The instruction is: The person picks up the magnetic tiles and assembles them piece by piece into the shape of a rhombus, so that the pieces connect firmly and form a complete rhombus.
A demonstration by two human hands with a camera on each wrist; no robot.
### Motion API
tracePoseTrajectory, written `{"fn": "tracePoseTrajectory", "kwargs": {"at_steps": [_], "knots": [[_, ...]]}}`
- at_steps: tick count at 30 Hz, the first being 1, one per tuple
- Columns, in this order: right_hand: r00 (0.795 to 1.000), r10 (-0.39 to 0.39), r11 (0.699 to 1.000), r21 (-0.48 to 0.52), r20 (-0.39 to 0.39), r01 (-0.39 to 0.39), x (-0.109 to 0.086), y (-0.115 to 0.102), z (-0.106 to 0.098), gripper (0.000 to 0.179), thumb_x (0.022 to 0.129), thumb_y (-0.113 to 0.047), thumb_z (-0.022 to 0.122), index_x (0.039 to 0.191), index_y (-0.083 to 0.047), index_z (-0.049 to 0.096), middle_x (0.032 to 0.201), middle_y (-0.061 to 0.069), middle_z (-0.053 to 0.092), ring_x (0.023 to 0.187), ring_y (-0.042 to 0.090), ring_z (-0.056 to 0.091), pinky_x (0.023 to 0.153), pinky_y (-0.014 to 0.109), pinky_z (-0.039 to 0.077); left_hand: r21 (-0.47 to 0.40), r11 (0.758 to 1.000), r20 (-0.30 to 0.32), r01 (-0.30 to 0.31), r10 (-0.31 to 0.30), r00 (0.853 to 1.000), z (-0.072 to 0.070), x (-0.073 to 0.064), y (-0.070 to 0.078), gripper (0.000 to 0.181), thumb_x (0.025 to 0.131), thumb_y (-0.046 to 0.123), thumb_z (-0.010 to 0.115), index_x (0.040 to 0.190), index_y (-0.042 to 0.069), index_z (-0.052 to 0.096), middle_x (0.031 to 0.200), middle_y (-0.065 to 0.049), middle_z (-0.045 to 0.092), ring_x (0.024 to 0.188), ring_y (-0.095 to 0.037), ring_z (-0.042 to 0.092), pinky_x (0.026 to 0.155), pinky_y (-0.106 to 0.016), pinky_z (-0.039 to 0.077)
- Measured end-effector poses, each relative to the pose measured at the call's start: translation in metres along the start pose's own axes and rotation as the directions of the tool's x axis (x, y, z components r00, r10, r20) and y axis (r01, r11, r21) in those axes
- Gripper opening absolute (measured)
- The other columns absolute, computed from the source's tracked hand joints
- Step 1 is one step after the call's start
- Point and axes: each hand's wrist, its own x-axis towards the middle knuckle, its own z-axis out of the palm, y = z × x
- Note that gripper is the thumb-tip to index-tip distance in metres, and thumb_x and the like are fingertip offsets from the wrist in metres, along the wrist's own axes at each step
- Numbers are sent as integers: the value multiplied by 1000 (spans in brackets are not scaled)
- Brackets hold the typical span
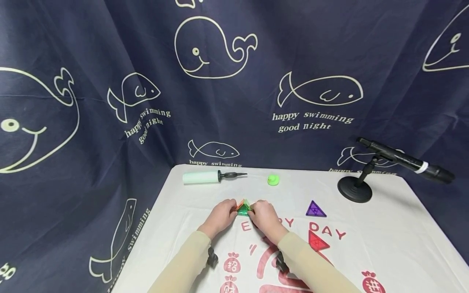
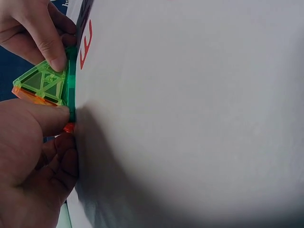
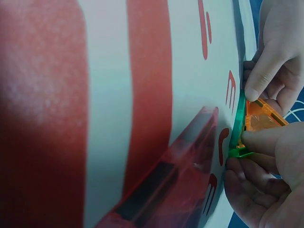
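My left hand (image 1: 220, 215) pinches the orange magnetic tile (image 3: 263, 118) at its lower edge. Opposite it, the thumb of my right hand (image 1: 266, 217) presses on the light green magnetic tile (image 2: 42, 81), its fingers curled behind. Both triangular tiles lean together over a dark green magnetic tile (image 1: 243, 211), which lies on the white cloth, and they meet at the top. My fingers hide part of the tile edges. A purple triangular tile (image 1: 315, 209) and a red triangular tile (image 1: 317, 241) lie to the right of my hands.
On the white-covered table (image 1: 176, 228), a pale green hand pump (image 1: 201, 177) and a green toy duck (image 1: 273, 180) lie at the back. A black stand (image 1: 354, 189) carrying a dark tube-shaped device (image 1: 399, 158) stands at the back right. Behind hangs a navy curtain (image 1: 256, 97).
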Motion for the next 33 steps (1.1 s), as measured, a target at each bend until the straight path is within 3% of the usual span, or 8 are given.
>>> {"fn": "tracePoseTrajectory", "kwargs": {"at_steps": [8,17,25,33], "knots": [[1000,-11,999,44,-27,12,-3,3,2,7,89,-15,84,89,-10,79,75,-3,63,68,11,59,67,35,53,-33,999,16,33,-32,999,0,0,-1,11,99,14,73,106,12,64,85,4,56,77,-13,52,73,-35,49],[1000,-3,998,62,-24,4,-6,5,3,15,89,-14,84,101,-6,80,81,0,66,73,13,63,70,35,56,-40,998,29,51,-50,998,-1,-1,1,15,99,13,73,112,9,67,86,4,56,78,-13,53,73,-34,49],[1000,-1,998,66,-23,2,-9,6,3,13,88,-13,84,98,-6,78,82,0,65,74,12,62,70,36,56,-47,998,24,45,-44,999,0,-2,0,15,98,14,73,111,9,67,84,4,55,76,-13,52,70,-32,47],[1000,11,997,83,-21,-9,-11,5,4,22,88,-11,84,107,-3,77,89,3,67,80,15,66,75,37,58,-56,998,12,40,-39,999,-1,-2,0,16,98,14,73,111,9,67,83,4,55,75,-13,51,69,-32,47]]}}
